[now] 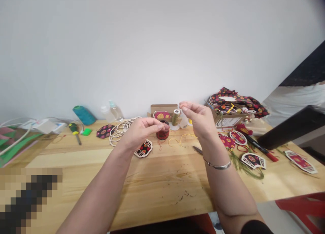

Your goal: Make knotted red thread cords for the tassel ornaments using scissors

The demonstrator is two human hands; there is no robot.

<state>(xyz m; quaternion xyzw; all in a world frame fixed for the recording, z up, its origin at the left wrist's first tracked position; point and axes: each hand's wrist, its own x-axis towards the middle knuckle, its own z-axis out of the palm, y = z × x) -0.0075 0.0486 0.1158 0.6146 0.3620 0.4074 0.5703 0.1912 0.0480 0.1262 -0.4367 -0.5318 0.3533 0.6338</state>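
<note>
Both hands are raised above the wooden table [152, 190]. My left hand [139, 132] is closed in a pinch, thumb against the fingers, in front of a dark red thread spool [162, 134]. Higher and to the right, my right hand [200, 120] also pinches with its fingertips. Whatever either pinch holds is too fine to make out. Below the left hand lies an octagonal patterned piece [144, 148] with a pale cut-out frame. A yellow cord [181, 141] curls on the table between the hands, and a dark pointed tool [197, 149] lies partly behind my right forearm.
Along the wall stand a teal thread cone [83, 114], a clear bottle [116, 111] and a gold spool [175, 118]. A screwdriver [74, 130] lies left. A box of patterned fabric [228, 117], framed pieces [254, 160] and a black post [286, 127] occupy the right.
</note>
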